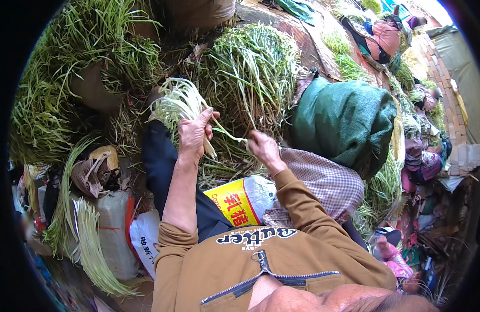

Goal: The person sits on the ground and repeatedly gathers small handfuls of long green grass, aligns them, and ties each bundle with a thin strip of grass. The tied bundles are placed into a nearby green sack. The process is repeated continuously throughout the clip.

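My left hand grips a bunch of pale peeled stalks, their whitish tops fanning away from me and the cut-looking ends below my fist. A single thin stalk runs from that fist across to my right hand, whose slightly blurred fingers pinch its end. Just beyond both hands rises a heap of long green leafy stalks, resembling garlic shoots. Across my lap lie a printed yellow-and-white sack and a checked cloth.
A stuffed green sack stands right of my hands. More green stalks are piled at left. Pale bundled stalks rest beside a whitish wrapped block. Several people sit along the right, one in a pink top.
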A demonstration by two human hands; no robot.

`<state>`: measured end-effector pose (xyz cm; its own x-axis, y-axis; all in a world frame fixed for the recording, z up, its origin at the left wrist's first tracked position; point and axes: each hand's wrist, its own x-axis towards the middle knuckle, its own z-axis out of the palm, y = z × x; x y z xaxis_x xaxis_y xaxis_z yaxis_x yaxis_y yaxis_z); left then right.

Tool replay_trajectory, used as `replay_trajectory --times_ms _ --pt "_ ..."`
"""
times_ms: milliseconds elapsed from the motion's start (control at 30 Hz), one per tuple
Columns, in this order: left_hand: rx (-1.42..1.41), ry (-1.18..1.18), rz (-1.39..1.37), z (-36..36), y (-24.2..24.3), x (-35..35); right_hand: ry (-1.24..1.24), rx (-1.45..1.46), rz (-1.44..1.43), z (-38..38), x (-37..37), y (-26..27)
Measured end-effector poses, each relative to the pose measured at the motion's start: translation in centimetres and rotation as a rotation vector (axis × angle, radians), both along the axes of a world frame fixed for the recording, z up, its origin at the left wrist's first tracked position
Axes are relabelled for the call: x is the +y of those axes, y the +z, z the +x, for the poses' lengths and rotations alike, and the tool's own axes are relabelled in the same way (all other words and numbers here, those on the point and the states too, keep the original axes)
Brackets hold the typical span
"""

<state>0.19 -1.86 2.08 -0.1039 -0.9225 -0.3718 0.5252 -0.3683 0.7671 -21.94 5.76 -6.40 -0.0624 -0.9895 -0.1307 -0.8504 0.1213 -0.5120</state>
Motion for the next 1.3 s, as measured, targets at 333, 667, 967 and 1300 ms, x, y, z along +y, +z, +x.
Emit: replay_trajectory --times_ms 333,667,967,1300 --pt "-0.034 0.178 -0.081 0.0 -0.4 -1.3 0.147 -0.413 0.000 3.5 0.1 0.5" --pt "0.107 0.206 0.070 2.0 -0.9 -1.4 0.040 0.115 0.294 -2.2 2.6 0.0" --pt "-0.263 -0.048 0.009 -4.5 -4.2 0.7 -0.169 -1.109 -0.003 1.4 0.1 0.7" --pt "0.155 0.156 0.214 -2.2 -4.1 0.2 -0.671 -1.481 0.132 -4.1 0.0 0.6"
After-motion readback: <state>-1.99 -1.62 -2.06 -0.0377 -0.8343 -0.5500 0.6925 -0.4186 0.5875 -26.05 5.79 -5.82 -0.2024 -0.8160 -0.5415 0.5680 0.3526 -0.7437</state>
